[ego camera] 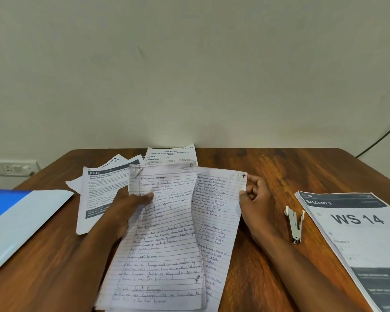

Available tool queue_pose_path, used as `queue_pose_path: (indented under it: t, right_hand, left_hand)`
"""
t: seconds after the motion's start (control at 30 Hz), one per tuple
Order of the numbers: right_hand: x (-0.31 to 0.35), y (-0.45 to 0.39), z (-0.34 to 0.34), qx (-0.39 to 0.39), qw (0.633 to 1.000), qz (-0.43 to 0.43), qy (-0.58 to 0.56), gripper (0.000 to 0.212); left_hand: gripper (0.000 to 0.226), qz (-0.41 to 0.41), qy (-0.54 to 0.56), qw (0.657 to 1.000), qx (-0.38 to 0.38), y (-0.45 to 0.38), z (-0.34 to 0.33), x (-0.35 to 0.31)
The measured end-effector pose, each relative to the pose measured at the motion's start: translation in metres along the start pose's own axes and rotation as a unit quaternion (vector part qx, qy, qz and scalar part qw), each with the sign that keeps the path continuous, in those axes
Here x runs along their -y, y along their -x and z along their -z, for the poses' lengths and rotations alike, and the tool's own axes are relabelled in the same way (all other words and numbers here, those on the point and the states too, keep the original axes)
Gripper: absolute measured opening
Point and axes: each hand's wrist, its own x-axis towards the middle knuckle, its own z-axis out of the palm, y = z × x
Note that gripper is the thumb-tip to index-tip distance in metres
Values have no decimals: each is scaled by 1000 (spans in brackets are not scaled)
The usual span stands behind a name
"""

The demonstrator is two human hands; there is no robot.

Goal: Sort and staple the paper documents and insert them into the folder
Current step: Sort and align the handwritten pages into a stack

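Here, creased lined sheets, handwritten, w/ hands

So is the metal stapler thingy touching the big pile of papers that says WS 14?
Apart. In the head view, a strip of bare wooden table shows between the stapler and the left edge of the WS 14 paper stack.

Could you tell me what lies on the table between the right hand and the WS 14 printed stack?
A metal stapler lies there on bare wood, between the right hand and the WS 14 stack, seen in the head view.
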Motion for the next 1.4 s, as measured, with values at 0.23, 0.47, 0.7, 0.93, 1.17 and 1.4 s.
queue_pose_path:
  t: [0.23,0.47,0.7,0.93,1.17,1.4]
  right_hand:
    - [0,1,2,8,1000,24,14,20]
    - [7,5,2,103,993,49,-30,13]
    - [5,5,1,125,989,41,-63,23]
    - [4,4,1,134,987,47,-72,23]
    - [9,7,2,159,982,37,-97,22]
    - [3,5,0,131,989,24,-62,15]
  left_hand:
    - [20,-18,-17,1000,-9,4,-8,0]
    - [24,-63,1,998,26,15,-27,-2]
    - [20,-102,-24,993,60,29,-49,2]
    - [21,-123,-51,990,35,31,-63,10]
    - [21,-130,-77,988,18,31,-68,12]
    - [25,-110,-63,992,21,32,-72,9]
